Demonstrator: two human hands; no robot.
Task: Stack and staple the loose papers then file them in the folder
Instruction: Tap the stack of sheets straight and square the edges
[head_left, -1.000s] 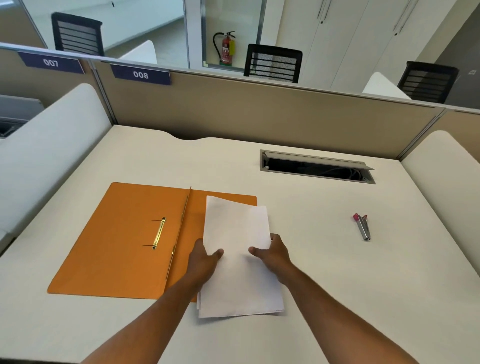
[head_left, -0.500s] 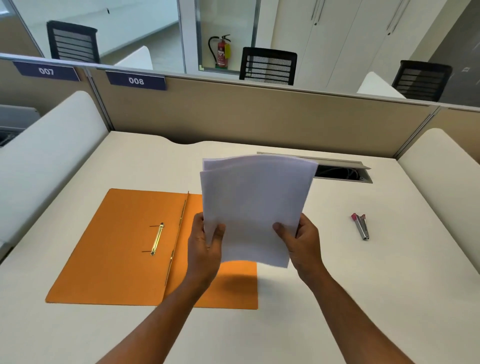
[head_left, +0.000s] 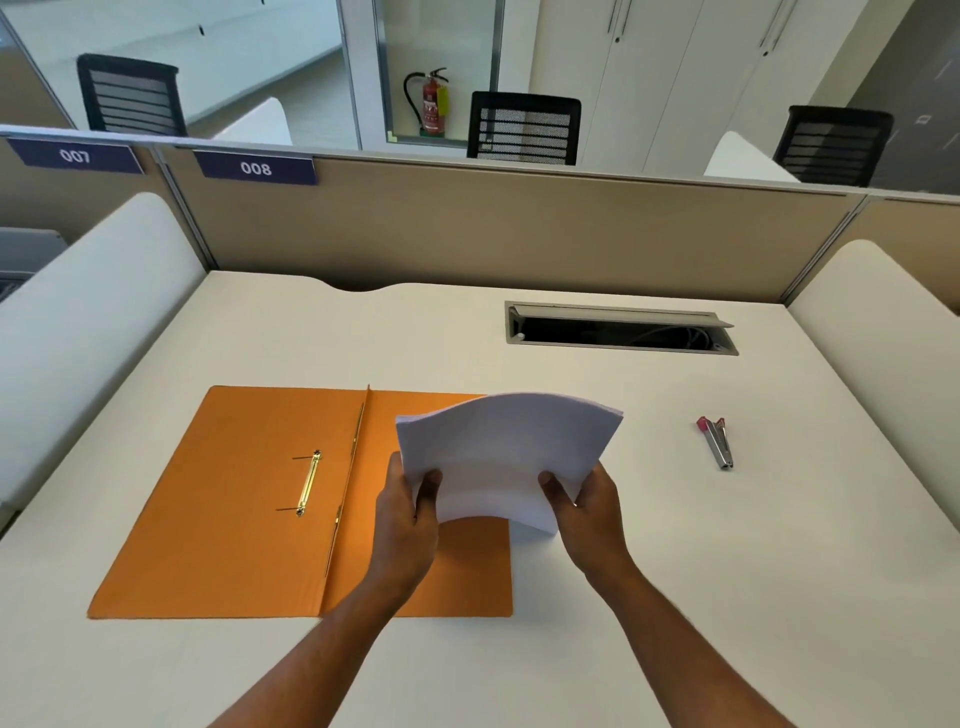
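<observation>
So both hands are wrapped around the stack of papers (head_left: 506, 457), holding it up off the worktop (head_left: 675, 545) with the sheets bowing over at the top edge. The left hand (head_left: 408, 512) pinches the stack's lower left corner, thumb on the front face and fingers tucked behind, and the right hand (head_left: 589, 512) does the same on the lower right corner. Using the folder (head_left: 234, 519) as the landmark: it's an orange one lying flat and open on the worktop, and the papers hang above its right-hand leaf, sticking out past its right edge. The gold fastener (head_left: 309, 483) sits on the folder's left leaf, just left of the center crease, with its 2 prongs lying flat. The stapler (head_left: 717, 442), a small silver one with a pinkish-red end, lies well off to the right of the folder, nothing touching it. Farther back from the folder, toward the divider, there's an open cable hatch (head_left: 621, 330) cut into the worktop with some wires visible inside. The tan divider panel (head_left: 519, 228) behind the folder carries 2 blue number tags reading 007 and 008. Past that you can see 3 black mesh chairs and a red fire extinguisher (head_left: 431, 101) in a glass alcove. Can't tell how many sheets are in the stack, the edges just blur together.
</observation>
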